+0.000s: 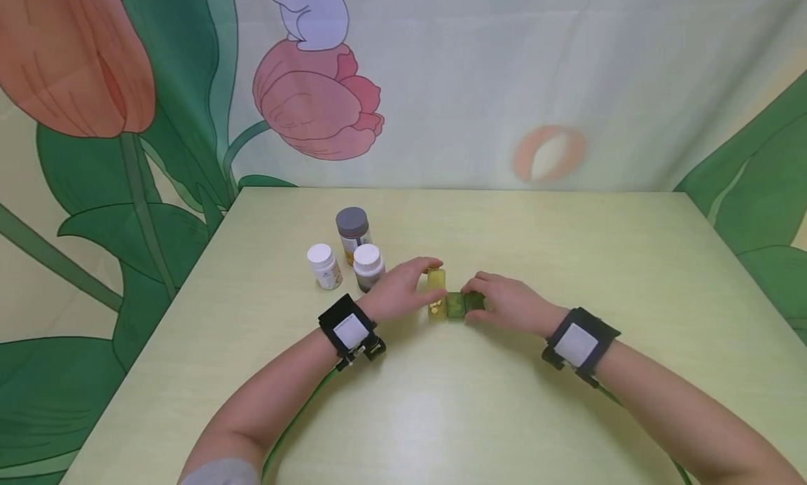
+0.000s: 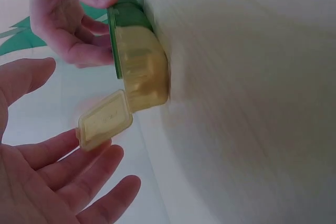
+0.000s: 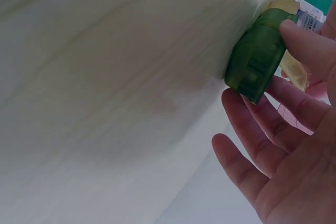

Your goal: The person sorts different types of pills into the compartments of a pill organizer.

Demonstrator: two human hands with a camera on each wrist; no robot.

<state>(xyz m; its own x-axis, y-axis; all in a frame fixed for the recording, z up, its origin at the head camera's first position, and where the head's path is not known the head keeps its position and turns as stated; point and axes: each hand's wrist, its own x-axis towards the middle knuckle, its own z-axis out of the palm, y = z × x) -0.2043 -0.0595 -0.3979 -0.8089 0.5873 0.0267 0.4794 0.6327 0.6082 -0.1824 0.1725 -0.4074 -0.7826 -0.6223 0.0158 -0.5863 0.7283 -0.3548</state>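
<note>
A: Nearest to us, we are seeing two bare forearms coming in over the pale yellow-green wood-grain tabletop (image 1: 567,247), each wearing a black wrist strap with a white patch. Are we reading any writing there?

B: None on the patches. Past them, the left hand (image 1: 400,292) and the right hand (image 1: 507,304) are meeting at the small translucent plastic pill box with yellow and green compartments (image 1: 450,303), which is lying flat on the table near its middle.

A: How are we gripping it?

B: The right hand is pinching the dark green end between thumb and fingers. The left hand's fingers are lying straight and relaxed, touching the open yellow flip lid (image 2: 105,119) at the yellow end rather than clasping it. In the head view small pale pills are showing in that open compartment.

A: And the lid's surface?

B: We are noticing faint embossed marks on it in the left wrist view, too blurred to read.

A: Beyond the hands?

B: Just behind the left hand, three plastic bottles are standing upright close together: a brown bottle with a white cap (image 1: 368,266), a white bottle with a white cap (image 1: 324,265), and farther back an amber bottle with a grey cap (image 1: 353,234). Their labels are too small to read. Behind the table we are facing a fabric backdrop printed with pink and orange tulips (image 1: 315,103) and green leaves.
</note>
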